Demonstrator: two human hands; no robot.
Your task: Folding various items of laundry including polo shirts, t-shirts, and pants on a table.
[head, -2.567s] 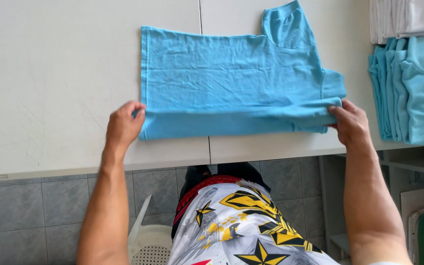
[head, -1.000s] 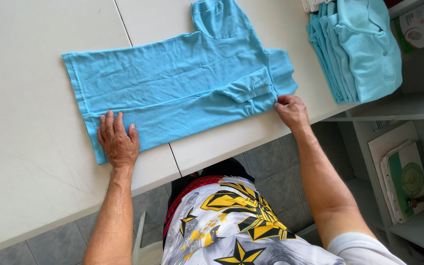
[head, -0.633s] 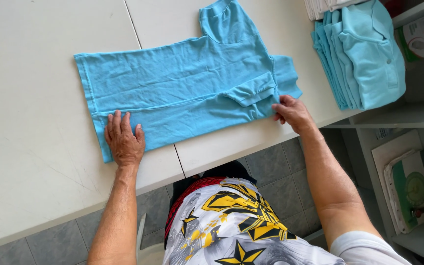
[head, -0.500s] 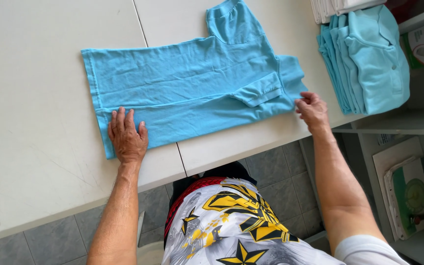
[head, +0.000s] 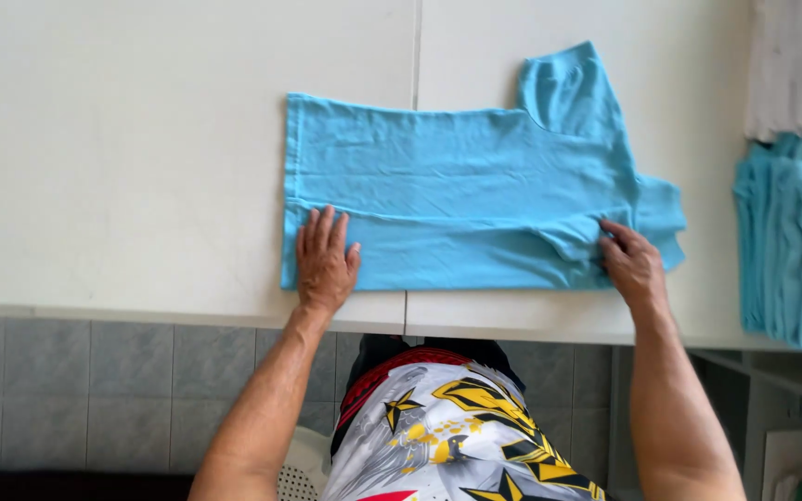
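Left hand [head: 325,262]: ours, flat and open, fingers spread, pressing the near folded band of the light blue t-shirt [head: 461,199] down by its hem end.
Right hand [head: 635,266]: also ours, palm down with fingers loosely curled on the fabric at the tucked sleeve, near the collar end; looks like resting, not pinching, though we can't be totally sure.
Shirt position: lies on the white table [head: 122,158], straight ahead of both hands, near edge already folded over.
Long axis: runs left to right, hem left, collar right, one sleeve [head: 568,88] sticking out on the far side.
Nearer hand: right one for that sleeve.
Edges: table edge just behind our wrists.
Room: lots of bare table left and beyond; stack of folded blue shirts [head: 791,241] crowds the right.
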